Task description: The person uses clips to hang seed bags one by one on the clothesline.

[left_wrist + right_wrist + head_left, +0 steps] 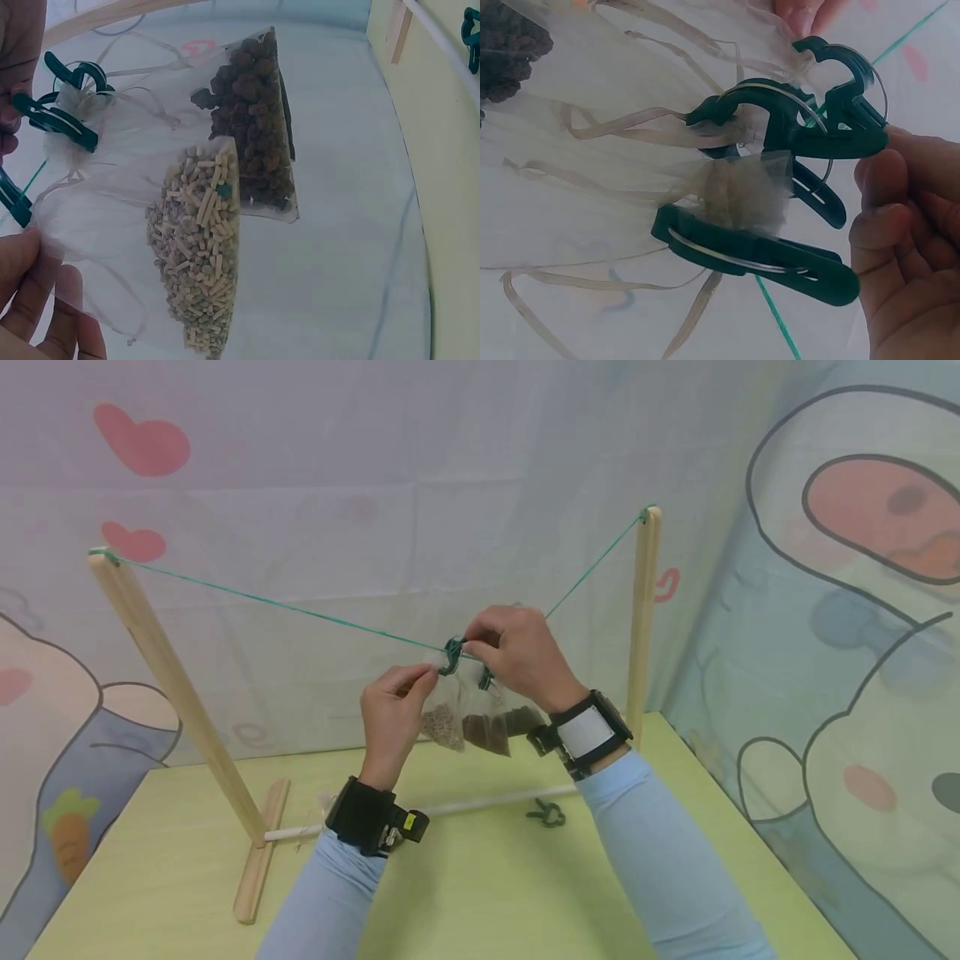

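Observation:
My left hand (pixel 393 714) pinches the top edge of a sheer drawstring bag (pixel 191 247) of pale pellets. With thumb and fingertips, my right hand (pixel 528 652) pinches the handles of a dark green spring clip (pixel 855 82) beside the green line. Its jaws are at the bag's top; whether they grip it, I cannot tell. Two more green clips hang beside it, one of them (pixel 754 259) closed on gathered mesh. Below hangs a bag (pixel 255 105) of dark brown lumps, with another dark-filled bag (pixel 522 720) partly behind it.
The green line (pixel 300 610) sags between a left wooden post (pixel 180 693) and a right one (pixel 645 610). A white bar (pixel 487 798) joins the posts low down. Another green clip (pixel 551 814) lies on the yellow-green table (pixel 480 893). A printed cloth hangs behind.

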Available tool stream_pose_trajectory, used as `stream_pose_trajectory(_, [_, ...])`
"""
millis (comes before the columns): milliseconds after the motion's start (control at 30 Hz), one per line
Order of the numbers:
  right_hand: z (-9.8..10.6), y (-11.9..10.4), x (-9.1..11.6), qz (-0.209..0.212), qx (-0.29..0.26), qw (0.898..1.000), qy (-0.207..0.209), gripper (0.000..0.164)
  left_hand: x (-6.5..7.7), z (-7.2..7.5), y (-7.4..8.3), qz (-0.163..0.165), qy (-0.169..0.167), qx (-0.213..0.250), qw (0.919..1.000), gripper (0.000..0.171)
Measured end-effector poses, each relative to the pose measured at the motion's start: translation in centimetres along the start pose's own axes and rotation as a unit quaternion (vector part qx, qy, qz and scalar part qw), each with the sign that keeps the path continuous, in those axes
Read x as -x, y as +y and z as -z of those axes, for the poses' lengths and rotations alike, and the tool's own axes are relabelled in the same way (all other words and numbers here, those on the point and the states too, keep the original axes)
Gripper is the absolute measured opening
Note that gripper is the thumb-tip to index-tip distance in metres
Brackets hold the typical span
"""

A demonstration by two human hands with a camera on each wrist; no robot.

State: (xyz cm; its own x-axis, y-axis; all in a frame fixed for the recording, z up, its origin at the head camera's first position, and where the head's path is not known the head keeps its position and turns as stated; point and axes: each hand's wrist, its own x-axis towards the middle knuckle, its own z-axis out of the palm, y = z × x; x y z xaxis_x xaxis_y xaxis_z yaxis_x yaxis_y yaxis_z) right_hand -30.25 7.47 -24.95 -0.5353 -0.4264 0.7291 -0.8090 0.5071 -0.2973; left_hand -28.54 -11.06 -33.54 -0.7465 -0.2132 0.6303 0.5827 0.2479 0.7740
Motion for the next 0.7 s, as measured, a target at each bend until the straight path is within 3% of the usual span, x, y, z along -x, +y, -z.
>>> stream_pose_trajectory(367, [0.4, -0.4, 0.0, -0.018, 0.019, 0.994, -0.102, 0.021, -0.2, -0.1, -0.7, -0.02, -0.021, -0.026, 0.9993, 0.015])
stream_pose_trajectory(600, [0.7, -0.3, 0.3, -0.028, 0.016, 0.992, -0.124, 0.028, 0.2, 0.2, -0.7, -0.003, -0.038, -0.027, 0.9989, 0.017])
stream_pose_trajectory(700, [1.1, -0.4, 0.9, -0.017, 0.008, 0.994, -0.111, 0.03, 0.6, 0.3, -0.6, 0.008, -0.052, -0.034, 0.998, 0.016])
